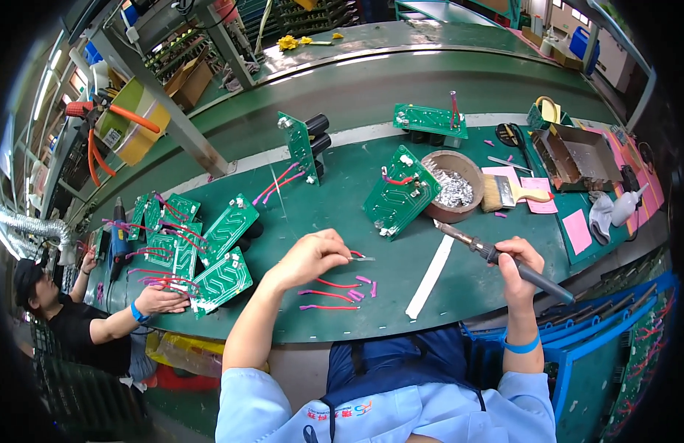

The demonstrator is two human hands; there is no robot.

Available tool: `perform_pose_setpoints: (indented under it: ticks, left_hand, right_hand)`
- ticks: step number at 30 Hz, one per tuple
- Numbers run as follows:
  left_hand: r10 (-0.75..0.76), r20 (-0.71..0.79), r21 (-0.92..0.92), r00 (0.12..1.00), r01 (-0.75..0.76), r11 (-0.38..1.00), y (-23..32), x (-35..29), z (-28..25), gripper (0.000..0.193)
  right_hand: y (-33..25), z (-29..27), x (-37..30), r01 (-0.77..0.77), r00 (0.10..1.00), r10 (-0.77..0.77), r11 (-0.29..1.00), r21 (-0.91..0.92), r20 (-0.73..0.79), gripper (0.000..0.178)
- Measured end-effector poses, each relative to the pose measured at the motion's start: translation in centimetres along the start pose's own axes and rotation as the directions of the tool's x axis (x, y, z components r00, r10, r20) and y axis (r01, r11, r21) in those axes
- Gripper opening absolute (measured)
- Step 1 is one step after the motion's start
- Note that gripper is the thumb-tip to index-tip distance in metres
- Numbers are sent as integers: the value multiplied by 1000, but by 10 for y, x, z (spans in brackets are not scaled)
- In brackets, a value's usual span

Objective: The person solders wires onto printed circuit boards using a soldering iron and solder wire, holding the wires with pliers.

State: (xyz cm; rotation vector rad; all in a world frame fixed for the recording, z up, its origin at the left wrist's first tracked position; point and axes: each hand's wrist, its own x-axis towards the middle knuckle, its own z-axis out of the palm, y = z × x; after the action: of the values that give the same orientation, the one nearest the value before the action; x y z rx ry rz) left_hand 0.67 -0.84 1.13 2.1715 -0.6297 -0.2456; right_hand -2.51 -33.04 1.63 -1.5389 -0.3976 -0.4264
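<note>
My right hand [521,267] is wrapped round the grey handle of a soldering iron [491,253], its metal end pointing up and left toward a round brown bowl [469,164] of silvery bits. A green circuit board [401,196] with a red wire leans by that bowl. My left hand [312,258] pinches a short red wire [356,254] with a thin pale piece at its end, held just above the table. Below it lie loose red wires [331,294] and small purple sleeves [365,280]. A white strip [432,279] lies between my hands.
At left, a co-worker's hand [161,300] touches a group of wired boards [225,277]. Two more boards [301,144] [431,120] stand farther back. A brush [515,193], a metal box [578,156] and a white bottle [626,209] are at right. Pliers [98,111] hang upper left.
</note>
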Motion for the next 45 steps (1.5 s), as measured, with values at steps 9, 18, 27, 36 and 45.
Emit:
perform_pose_setpoints:
  ticks: [9, 18, 27, 36, 45]
  left_hand:
    - [-16, -91, 242, 996, 37, 970, 3, -15, 1, 10]
    - [-53, -402, 382, 914, 220, 898, 5, -9, -52, 18]
    - [-277, -442, 591, 853, 510, 625, -48, 30, -142, 13]
    - [-311, -377, 644, 872, 488, 589, -45, 52, -102, 18]
    - [-147, 220, 595, 964, -14, 804, 18, -4, -17, 10]
  right_hand:
    - [2, 1, -9, -32, 999, 32, 999, -4, -35, 13]
    - [5, -6, -19, -6, 992, -3, 997, -77, -124, 17]
    - [5, -14, -28, 42, 984, -57, 995, -93, -167, 19]
    - [2, -20, -37, 37, 984, -52, 995, -94, -168, 23]
    - [6, -15, -36, 12, 987, -18, 999, -38, -159, 23]
